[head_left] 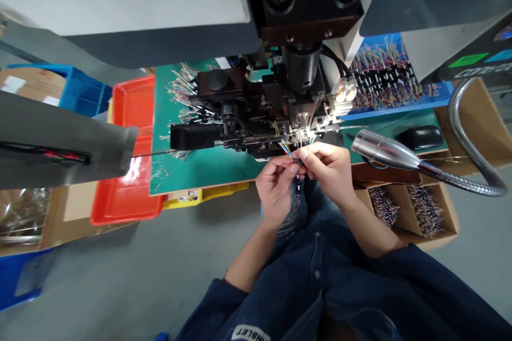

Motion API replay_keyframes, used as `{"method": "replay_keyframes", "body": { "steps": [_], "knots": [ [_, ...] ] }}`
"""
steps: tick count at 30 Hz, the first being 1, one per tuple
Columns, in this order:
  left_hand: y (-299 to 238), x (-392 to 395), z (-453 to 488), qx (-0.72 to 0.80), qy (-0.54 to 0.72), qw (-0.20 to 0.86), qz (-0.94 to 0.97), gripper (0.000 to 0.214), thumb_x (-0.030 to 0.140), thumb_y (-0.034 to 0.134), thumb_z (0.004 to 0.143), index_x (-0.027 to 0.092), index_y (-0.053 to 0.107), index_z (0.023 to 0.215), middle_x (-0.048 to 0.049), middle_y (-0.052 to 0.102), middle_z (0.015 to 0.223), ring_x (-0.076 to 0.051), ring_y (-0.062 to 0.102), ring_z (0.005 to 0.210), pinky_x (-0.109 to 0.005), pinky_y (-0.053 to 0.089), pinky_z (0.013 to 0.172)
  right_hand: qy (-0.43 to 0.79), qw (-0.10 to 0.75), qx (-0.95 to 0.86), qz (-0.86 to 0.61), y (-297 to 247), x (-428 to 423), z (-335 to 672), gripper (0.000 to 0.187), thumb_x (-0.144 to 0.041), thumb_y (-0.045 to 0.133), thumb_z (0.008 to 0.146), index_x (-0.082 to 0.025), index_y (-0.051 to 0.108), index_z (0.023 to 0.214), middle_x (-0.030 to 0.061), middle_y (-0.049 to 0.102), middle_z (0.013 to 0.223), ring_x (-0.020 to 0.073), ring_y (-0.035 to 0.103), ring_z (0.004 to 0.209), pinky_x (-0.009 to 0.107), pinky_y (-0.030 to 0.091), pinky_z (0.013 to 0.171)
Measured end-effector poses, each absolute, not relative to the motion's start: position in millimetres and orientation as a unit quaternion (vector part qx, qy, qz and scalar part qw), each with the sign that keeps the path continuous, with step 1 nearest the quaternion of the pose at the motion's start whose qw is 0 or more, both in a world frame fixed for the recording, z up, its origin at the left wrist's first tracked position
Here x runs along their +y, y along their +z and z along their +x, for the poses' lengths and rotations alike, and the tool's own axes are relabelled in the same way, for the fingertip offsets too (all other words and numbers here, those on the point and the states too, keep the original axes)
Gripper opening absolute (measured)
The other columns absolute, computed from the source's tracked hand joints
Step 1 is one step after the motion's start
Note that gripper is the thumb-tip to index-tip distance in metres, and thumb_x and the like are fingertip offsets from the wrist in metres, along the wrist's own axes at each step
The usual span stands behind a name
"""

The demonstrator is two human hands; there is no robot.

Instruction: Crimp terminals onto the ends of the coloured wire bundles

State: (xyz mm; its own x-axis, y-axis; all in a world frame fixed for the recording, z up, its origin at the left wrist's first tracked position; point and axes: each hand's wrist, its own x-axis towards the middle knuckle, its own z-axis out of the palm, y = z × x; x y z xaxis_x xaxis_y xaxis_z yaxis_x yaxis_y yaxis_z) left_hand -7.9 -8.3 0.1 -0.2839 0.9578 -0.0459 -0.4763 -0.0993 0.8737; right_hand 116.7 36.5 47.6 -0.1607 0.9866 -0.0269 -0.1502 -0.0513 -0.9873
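Observation:
Both hands meet in front of a black crimping machine (264, 98) at its lit working point. Between the fingers of my left hand (279, 181) is a small wire harness (298, 187), its thin coloured wires fanning up toward the machine and its dark end hanging below. My right hand (328, 168) pinches wires of the same harness with thumb and forefinger, just under the lit tooling. One pale wire reaches up to the tooling; whether its tip sits inside cannot be told. A strip of metal terminals (262, 138) runs into the machine from the left.
A flexible metal lamp (384, 150) points in from the right, beside a black mouse (421, 137). Harness bundles fill a blue tray (434, 101) behind and a cardboard box (450, 218) at lower right. At left stand a red tray (124, 200) and a grey guard (60, 138).

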Motion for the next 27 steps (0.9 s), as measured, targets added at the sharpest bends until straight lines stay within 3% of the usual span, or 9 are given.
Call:
{"method": "replay_keyframes", "body": {
  "steps": [10,20,27],
  "knots": [
    [0.6,-3.9,-7.3,0.431,0.680,0.517,0.289,0.022,0.041,0.090,0.103,0.022,0.079,0.100,0.0009,0.076,0.085,-0.012,0.074,0.074,-0.024,0.064,0.073,0.626,0.481,-0.431,-0.438,35.4,40.0,115.4,0.030,-0.050,0.083,0.103,-0.023,0.089,0.090,-0.0040,0.062,0.058,0.0105,0.048,0.050,0.028,0.049,0.054],
    [5.6,0.2,-7.0,0.438,0.702,0.483,0.288,0.027,0.043,0.094,0.098,0.022,0.078,0.094,0.0004,0.078,0.084,-0.012,0.072,0.069,-0.025,0.062,0.068,0.612,0.478,-0.436,-0.456,33.8,41.6,111.2,0.032,-0.055,0.084,0.103,-0.026,0.092,0.092,-0.0019,0.065,0.059,0.0128,0.047,0.049,0.029,0.038,0.049],
    [4.9,0.9,-7.1,0.435,0.704,0.482,0.287,0.026,0.043,0.094,0.098,0.022,0.078,0.096,0.0010,0.079,0.083,-0.012,0.073,0.067,-0.025,0.061,0.066,0.623,0.496,-0.423,-0.433,34.4,41.5,111.5,0.030,-0.052,0.086,0.103,-0.025,0.092,0.091,-0.0049,0.057,0.052,0.0105,0.043,0.047,0.027,0.035,0.050]
  ]
}}
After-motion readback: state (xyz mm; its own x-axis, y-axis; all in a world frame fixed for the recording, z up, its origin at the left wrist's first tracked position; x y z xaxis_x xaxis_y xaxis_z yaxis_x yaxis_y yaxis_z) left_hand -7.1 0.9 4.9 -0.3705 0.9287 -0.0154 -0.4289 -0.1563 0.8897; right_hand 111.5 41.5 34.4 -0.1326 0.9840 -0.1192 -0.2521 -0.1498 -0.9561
